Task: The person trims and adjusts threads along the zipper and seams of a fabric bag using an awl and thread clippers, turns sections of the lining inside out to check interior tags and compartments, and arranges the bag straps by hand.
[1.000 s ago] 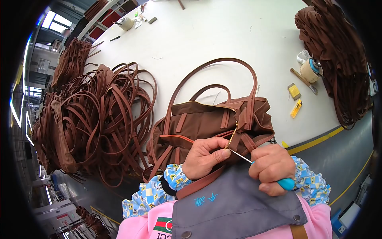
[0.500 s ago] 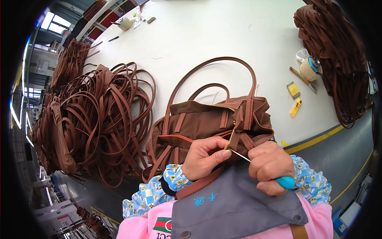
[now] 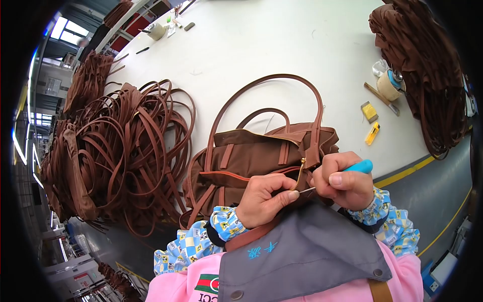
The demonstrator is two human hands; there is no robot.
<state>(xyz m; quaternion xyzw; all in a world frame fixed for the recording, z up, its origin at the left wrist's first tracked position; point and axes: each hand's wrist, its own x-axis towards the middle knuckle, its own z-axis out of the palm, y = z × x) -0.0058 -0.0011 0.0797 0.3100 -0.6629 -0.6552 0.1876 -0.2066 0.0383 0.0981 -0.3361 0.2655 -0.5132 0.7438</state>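
Note:
A brown handbag (image 3: 254,152) lies at the near edge of the table, its two long handles standing up and its top zipper (image 3: 300,176) hanging over the near side. My left hand (image 3: 262,200) is closed, thumb and forefinger pinching the lower end of that zipper. In my right fist (image 3: 346,182) is an awl with a blue handle (image 3: 360,167). Its thin metal shaft points left, and the tip meets the zipper end by my left thumb. Whether the tip has pierced the tape, I cannot tell.
Heaps of brown bags with straps (image 3: 121,146) lie to the left, and another brown pile (image 3: 417,65) hangs over the right edge. On the white table (image 3: 251,45) are a yellow cutter (image 3: 372,134), a yellow-and-grey block (image 3: 369,112), a brush (image 3: 381,98) and a pot (image 3: 390,85).
My right hand has moved up and turned, so the awl's handle now points up to the right instead of down. My left hand still pinches the zipper end, shifted slightly right.

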